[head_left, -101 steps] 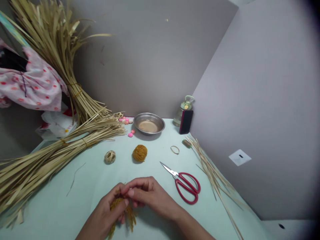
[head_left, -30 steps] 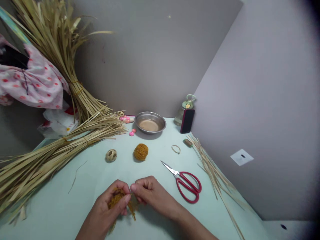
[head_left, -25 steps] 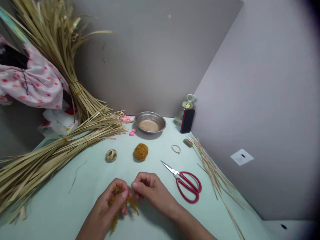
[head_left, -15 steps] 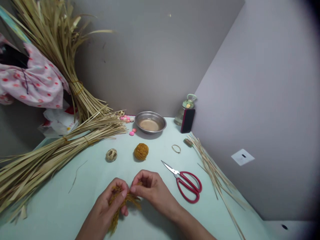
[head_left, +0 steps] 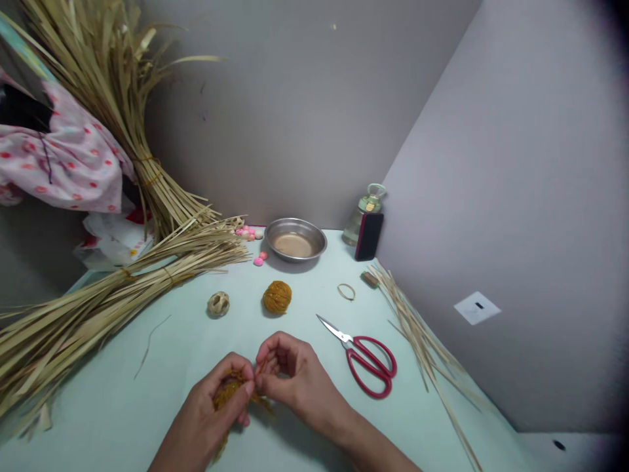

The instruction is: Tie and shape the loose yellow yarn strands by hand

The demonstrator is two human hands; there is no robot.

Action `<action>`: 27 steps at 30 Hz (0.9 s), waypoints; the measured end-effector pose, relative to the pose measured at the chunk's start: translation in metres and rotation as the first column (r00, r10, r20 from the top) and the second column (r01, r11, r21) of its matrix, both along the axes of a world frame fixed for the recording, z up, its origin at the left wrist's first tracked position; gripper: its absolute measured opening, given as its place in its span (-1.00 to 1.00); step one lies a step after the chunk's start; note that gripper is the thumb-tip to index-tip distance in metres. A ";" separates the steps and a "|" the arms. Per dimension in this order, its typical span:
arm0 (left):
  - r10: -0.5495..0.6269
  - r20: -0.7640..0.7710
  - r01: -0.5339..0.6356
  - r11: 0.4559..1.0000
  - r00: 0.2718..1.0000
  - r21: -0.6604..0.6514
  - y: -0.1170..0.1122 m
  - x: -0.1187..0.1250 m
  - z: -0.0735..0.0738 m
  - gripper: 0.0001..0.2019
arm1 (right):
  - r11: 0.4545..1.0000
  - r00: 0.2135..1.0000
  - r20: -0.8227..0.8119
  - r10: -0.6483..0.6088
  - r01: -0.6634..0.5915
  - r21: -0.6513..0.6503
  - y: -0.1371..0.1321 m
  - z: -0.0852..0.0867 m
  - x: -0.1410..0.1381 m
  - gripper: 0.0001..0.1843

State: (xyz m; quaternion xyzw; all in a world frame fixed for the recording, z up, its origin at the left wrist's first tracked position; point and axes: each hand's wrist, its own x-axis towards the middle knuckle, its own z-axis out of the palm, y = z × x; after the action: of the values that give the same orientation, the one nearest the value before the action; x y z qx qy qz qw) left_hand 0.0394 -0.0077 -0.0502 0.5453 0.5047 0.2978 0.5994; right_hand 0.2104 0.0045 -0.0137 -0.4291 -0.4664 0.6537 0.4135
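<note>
My left hand (head_left: 216, 396) is closed round a mustard-brown piece of yarn work (head_left: 227, 395), its thumb and index finger pinched at the upper right of it. Loose ends hang below the palm and stick out to the right. Close beside it, my right hand (head_left: 289, 373) pinches a thin strand of the same yarn between thumb and index finger, the fingertips nearly touching those of the left hand. Beyond the hands sits a matching ball of yarn (head_left: 277, 297). Red-handled scissors (head_left: 366, 360) lie to the right, blades pointing to the upper left.
Bundles of dry straw strips (head_left: 118, 308) cover the left side. A small woven ball (head_left: 218, 304), a metal bowl of liquid (head_left: 295, 240), pink pebble-like pieces (head_left: 248, 232) and a thin ring (head_left: 346, 292) lie further back. A phone (head_left: 369, 237) leans on a bottle (head_left: 354, 226); loose strips (head_left: 417, 328) line the right edge.
The right fingers have shifted slightly and turned at the left fingertips, still pinching. The yarn work has turned a little within the left hand.
</note>
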 end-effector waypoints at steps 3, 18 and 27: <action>0.003 0.050 -0.004 1.000 0.999 0.011 0.001 0.000 -0.002 -0.77 | 0.999 0.999 0.041 0.006 -0.008 0.031 -0.002 0.002 -0.003 -0.78; 0.197 0.414 -0.112 0.969 0.889 -0.220 -0.001 0.005 0.010 -0.76 | 1.000 0.999 -0.039 -0.011 0.011 -0.014 -0.002 -0.003 -0.006 -0.74; 0.238 0.235 -0.224 0.971 0.942 -0.088 -0.001 0.005 0.007 -0.78 | 0.998 0.986 -0.163 -0.012 0.003 -0.057 -0.001 -0.010 -0.007 -0.73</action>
State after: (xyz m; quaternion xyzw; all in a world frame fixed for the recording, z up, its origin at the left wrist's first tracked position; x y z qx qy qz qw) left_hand 0.0447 -0.0088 -0.0436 0.4234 0.4963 0.4155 0.6339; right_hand 0.2033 0.0035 -0.0233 -0.3872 -0.4108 0.6980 0.4406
